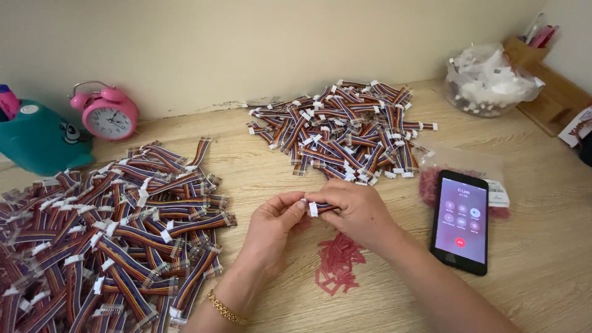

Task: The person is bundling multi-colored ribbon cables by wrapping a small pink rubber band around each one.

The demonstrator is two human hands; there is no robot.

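My left hand [273,227] and my right hand [354,209] meet over the middle of the wooden table [542,271]. Between their fingertips they pinch one short multicoloured ribbon cable [317,208] with a white connector at its end. A small heap of red rubber bands [337,261] lies on the table just below my hands. A gold bracelet sits on my left wrist.
A big pile of the same cables [117,228] fills the left side, a second pile [342,129] lies behind my hands. A phone [461,221] with a lit screen lies at right beside a bag of red bands [459,165]. Pink alarm clock [108,113], teal holder [37,140], plastic bag of white parts [490,80].
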